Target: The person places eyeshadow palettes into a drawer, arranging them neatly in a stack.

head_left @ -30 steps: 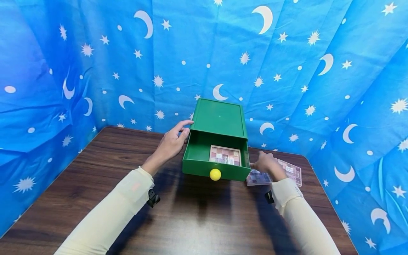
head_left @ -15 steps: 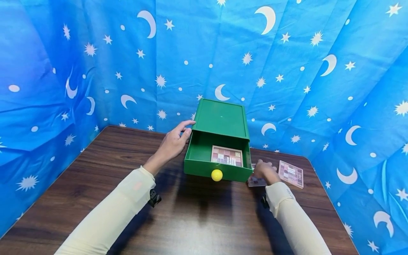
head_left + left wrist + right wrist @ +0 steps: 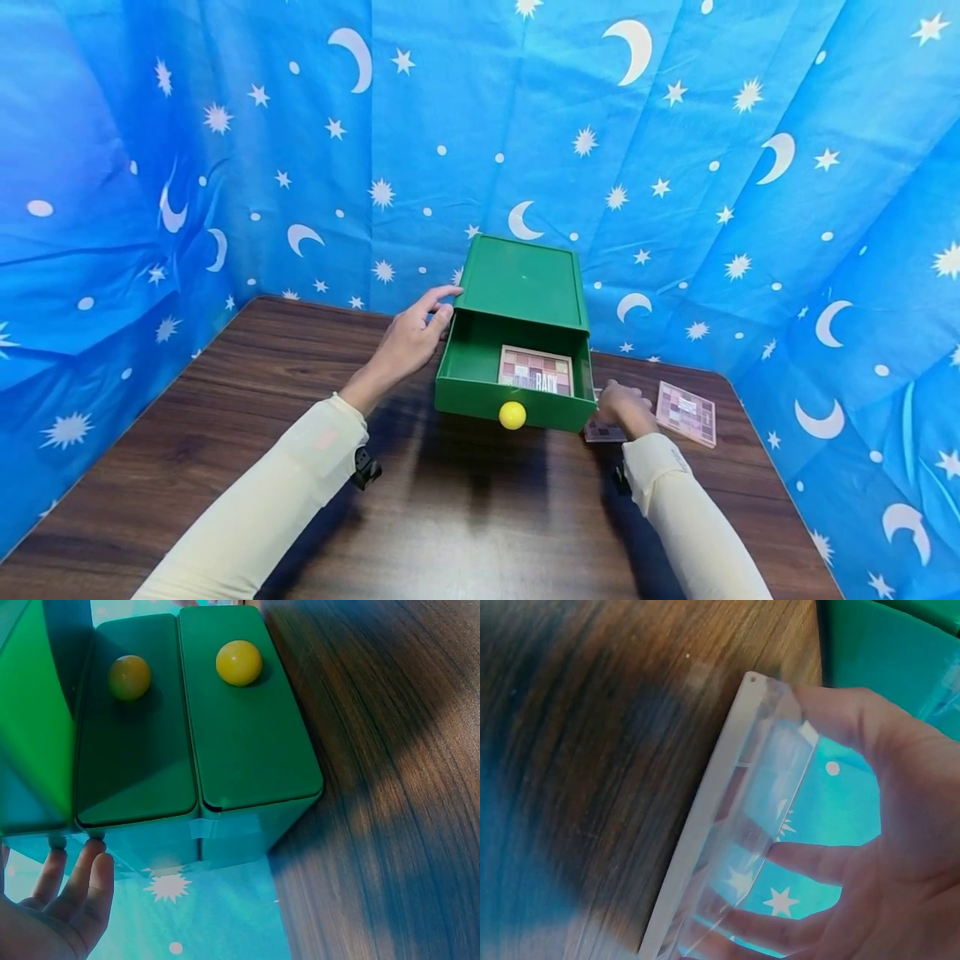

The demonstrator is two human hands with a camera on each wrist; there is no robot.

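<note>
A green drawer box (image 3: 522, 279) stands on the table with its top drawer (image 3: 472, 393) pulled out. Inside that drawer lies an eyeshadow palette (image 3: 536, 369). My left hand (image 3: 408, 337) rests its extended fingers against the box's left side, and in the left wrist view the fingertips (image 3: 95, 846) meet the side wall. Right of the drawer, my right hand (image 3: 624, 406) grips another eyeshadow palette (image 3: 697, 817) lying on the table, thumb at one end and fingers over its clear lid. In the head view the hand covers part of this palette (image 3: 602, 432).
A third palette (image 3: 686, 413) lies on the table to the right of my right hand. Yellow knobs front the drawers, one (image 3: 512, 415) on the pulled-out drawer and others on the lower closed drawers (image 3: 255, 742). A blue star-patterned cloth (image 3: 420, 100) hangs behind the wooden table (image 3: 450, 533).
My right hand has moved slightly left, away from the third palette and over the one beside the drawer, then stays there. My left hand keeps its place on the box.
</note>
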